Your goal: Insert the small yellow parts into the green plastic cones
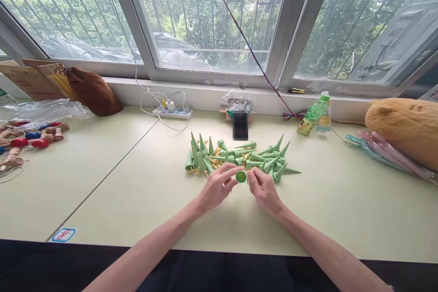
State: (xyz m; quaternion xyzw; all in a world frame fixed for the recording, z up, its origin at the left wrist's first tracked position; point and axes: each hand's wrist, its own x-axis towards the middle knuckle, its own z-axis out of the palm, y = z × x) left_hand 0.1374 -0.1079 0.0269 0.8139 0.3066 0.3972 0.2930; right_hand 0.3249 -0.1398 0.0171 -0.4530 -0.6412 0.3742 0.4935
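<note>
Round-mouthed green plastic piece (241, 176) opens toward the person, axis end-on; left hand (218, 187) pinches it, right hand (266, 190) curls closed, contents unclear.

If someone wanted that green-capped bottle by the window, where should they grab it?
Probably around the middle of the green-capped bottle, coming from its left: the body is long and roughly cylindrical, and a clear container stands close on its right.
</note>
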